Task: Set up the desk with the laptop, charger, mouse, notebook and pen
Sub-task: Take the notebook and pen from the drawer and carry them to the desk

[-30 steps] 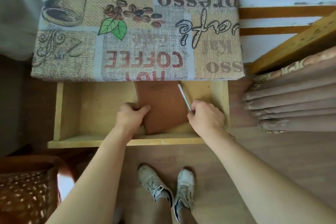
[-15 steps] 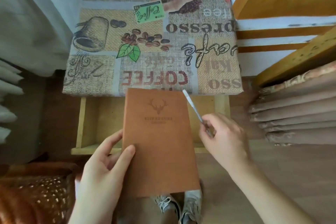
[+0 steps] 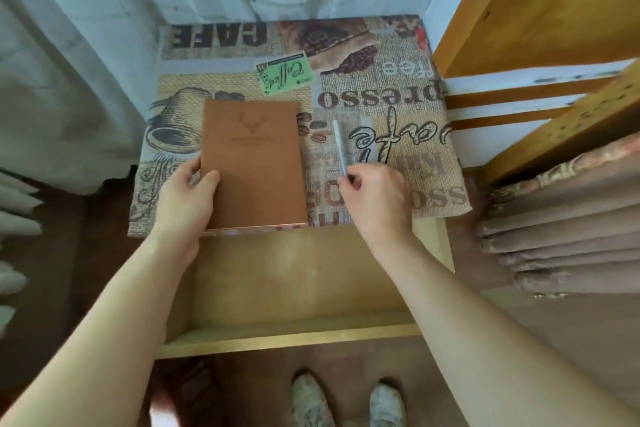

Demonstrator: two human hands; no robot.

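The left hand (image 3: 185,198) has its grip on the notebook (image 3: 252,163), flat on the worktop (image 3: 398,135). The right hand (image 3: 375,199) pinches the pen (image 3: 339,146).

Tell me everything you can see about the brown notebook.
The notebook is closed, with a plain tan-brown cover that looks like soft leather or suede, embossed near its far end with a stag's antlered head above small, unreadable lettering. It lies flat on the coffee-print tablecloth, left of the pen, its near edge at the desk's front edge above the open drawer. The left hand grips its near left corner, thumb on the cover.
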